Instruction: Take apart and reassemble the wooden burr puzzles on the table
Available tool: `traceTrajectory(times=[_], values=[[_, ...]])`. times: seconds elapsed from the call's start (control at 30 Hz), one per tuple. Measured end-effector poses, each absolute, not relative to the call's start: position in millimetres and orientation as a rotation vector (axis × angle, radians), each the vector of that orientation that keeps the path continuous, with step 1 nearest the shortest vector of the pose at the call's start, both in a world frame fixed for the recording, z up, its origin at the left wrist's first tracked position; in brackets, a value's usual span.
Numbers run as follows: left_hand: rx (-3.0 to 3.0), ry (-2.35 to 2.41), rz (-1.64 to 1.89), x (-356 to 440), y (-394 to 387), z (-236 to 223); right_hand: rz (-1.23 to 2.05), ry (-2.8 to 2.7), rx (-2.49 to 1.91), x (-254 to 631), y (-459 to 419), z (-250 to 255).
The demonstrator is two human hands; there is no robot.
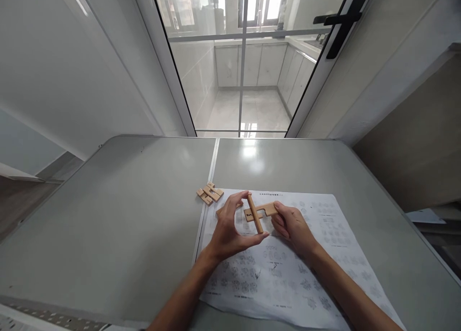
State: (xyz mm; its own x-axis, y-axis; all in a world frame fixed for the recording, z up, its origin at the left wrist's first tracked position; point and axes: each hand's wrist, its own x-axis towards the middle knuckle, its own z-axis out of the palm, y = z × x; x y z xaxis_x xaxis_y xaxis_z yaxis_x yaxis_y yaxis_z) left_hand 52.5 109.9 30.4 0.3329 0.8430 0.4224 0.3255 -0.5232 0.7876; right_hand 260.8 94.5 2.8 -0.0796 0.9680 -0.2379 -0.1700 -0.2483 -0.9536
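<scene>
My left hand [226, 227] clamps the bar [255, 214] endwise; my right hand [293, 225] pinches the notched piece [269, 208] at three o'clock, wood likely light, stiff.

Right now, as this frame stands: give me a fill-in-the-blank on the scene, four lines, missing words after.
1. The left hand holds a wooden bar by its two ____.
2. The right hand pinches a notched wooden piece between fingers and ____.
3. In the picture, the cluster of wooden pieces lies to the ____ of both hands.
4. The colour of the door handle is ____.

Missing words: ends; thumb; left; black.
</scene>
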Motion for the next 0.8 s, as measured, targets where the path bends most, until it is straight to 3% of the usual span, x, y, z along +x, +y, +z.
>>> traceTrajectory(times=[0.8], values=[[2.005, 1.045, 1.185, 53.7, 110.3, 30.1, 1.486, -0.935, -1.19, 264.6, 96.7, 2.3]])
